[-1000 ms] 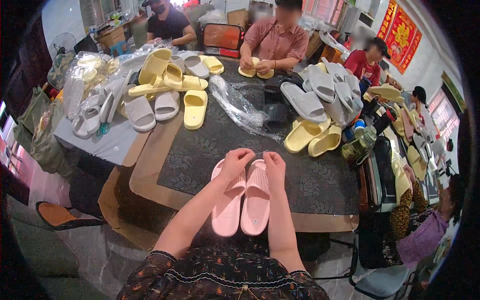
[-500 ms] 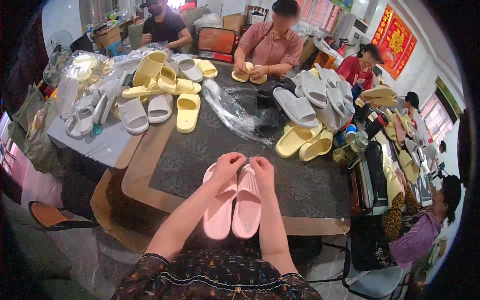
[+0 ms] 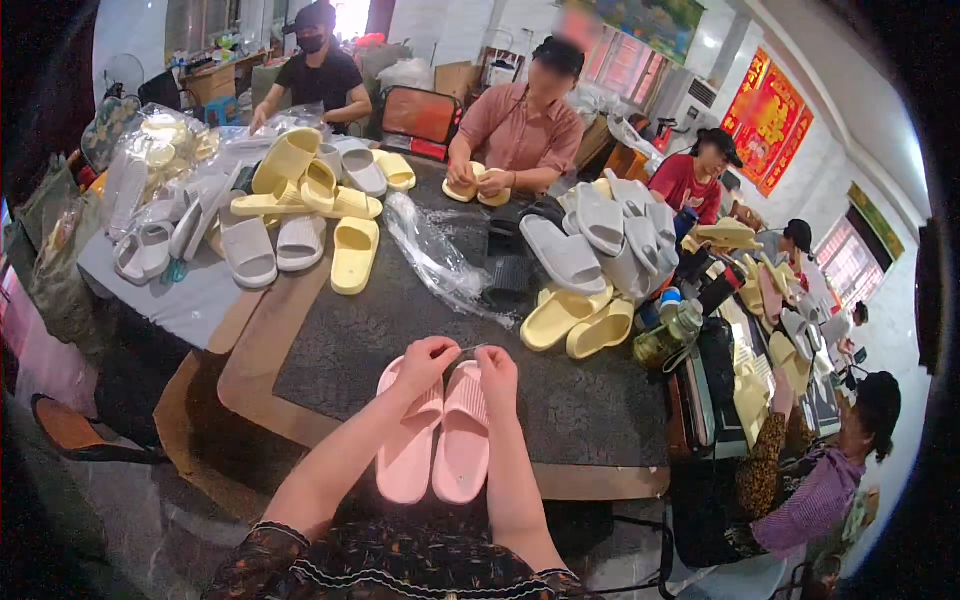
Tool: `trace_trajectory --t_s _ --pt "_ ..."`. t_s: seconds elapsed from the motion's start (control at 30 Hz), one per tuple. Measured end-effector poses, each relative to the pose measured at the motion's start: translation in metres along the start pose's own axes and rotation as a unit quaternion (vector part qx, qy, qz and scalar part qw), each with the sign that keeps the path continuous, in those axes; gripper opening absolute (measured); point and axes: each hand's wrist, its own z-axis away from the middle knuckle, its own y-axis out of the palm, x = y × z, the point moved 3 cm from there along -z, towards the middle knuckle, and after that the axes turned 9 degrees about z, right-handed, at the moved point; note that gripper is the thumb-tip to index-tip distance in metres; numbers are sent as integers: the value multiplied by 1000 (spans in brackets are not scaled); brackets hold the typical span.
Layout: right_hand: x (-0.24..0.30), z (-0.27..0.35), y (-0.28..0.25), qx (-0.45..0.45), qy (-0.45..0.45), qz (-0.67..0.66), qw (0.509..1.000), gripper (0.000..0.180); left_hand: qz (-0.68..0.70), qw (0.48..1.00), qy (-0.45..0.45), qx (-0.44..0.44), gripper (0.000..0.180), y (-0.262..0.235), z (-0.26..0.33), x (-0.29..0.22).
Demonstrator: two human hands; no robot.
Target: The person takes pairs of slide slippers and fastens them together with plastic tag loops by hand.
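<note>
A pair of pink slide sandals (image 3: 437, 440) lies side by side, soles up, at the near edge of the dark table (image 3: 390, 320). My left hand (image 3: 424, 362) grips the toe end of the left sandal. My right hand (image 3: 497, 372) pinches the toe end of the right one. A thin dark loop curves between my two hands above the sandals. Both forearms come up from the lower edge.
Yellow sandals (image 3: 578, 322) and grey sandals (image 3: 600, 235) pile at the right, more yellow and grey ones (image 3: 300, 215) at the left. Clear plastic bags (image 3: 440, 262) lie mid-table. A person in a pink shirt (image 3: 525, 130) opposite holds a yellow sandal; other people sit around.
My hands stay on the toe ends of the pink pair; the sandals have barely shifted. The view has tilted a little.
</note>
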Motion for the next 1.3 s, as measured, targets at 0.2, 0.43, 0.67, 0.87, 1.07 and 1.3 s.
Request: trace_trajectory --t_s 0.2,0.43,0.67,0.87,1.07,1.3 --pt "12 -10 -1 -12 -28 47 998 14 0 1000 25 -7 19 2 -10 -12" --pt "5 -9 0 13 -1 9 1000 12 22 1000 12 -3 20 2 -8 4" --pt "0 -10 -2 15 -11 -10 1000 12 9 1000 10 3 20 2 -6 -3" --pt "9 -12 -2 -13 6 -39 999 11 8 1000 15 3 19 4 -9 -10" --pt "8 3 4 58 -24 5 998 13 -10 1000 18 -8 18 -1 2 -4" --pt "-4 -9 -18 -43 -66 7 997 11 -26 999 42 15 21 15 -2 -3"
